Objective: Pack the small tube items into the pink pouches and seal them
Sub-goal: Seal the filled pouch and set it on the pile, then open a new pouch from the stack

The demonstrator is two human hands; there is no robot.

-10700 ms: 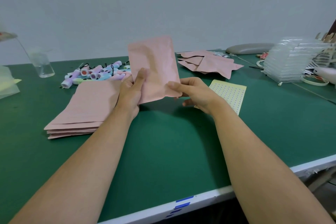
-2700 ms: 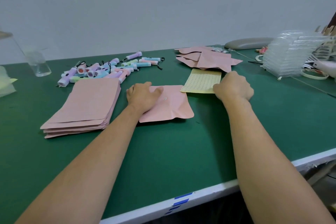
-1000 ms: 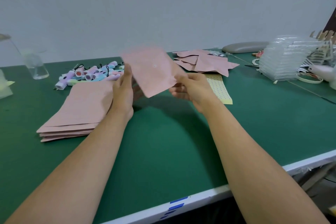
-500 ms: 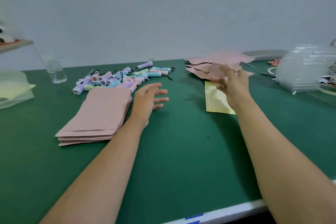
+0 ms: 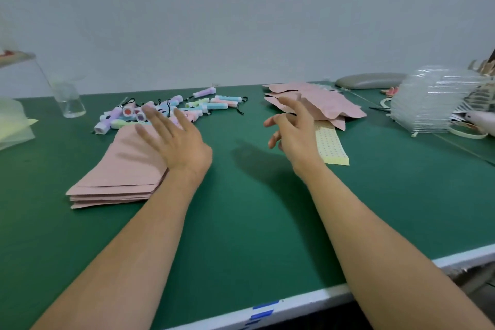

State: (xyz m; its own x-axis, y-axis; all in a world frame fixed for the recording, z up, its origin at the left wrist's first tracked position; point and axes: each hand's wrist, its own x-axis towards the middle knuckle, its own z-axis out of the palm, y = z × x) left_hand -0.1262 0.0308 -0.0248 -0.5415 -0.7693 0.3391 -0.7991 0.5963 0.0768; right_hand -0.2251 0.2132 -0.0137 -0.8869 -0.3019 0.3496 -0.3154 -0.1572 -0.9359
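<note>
Pink pouches point(image 5: 120, 169) form 1 flat stack at left, long axis pointing away from the person. Tubes point(image 5: 219, 106), too heaped to count, lie mostly crosswise behind it. Left hand point(image 5: 182, 144) is spread over the stack; right hand point(image 5: 294, 134), loosely curled, is empty near another pouch pile point(image 5: 326, 104).

I see a green table point(image 5: 241, 222) with a white front edge and blue tape marks point(image 5: 263, 309) on that edge. Grey wall point(image 5: 241, 21) behind. Far left: a clear glass point(image 5: 70, 103), upright, and beside it at the frame edge a pale yellow-green stack point(image 5: 13, 126), blurred. Back right: a flat grey oblong thing point(image 5: 371, 81). Right: a stack of clear plastic trays point(image 5: 428, 102), a white ring point(image 5: 467, 132) lying just beside it, and a white device point(image 5: 482, 119) cut off by the frame.
</note>
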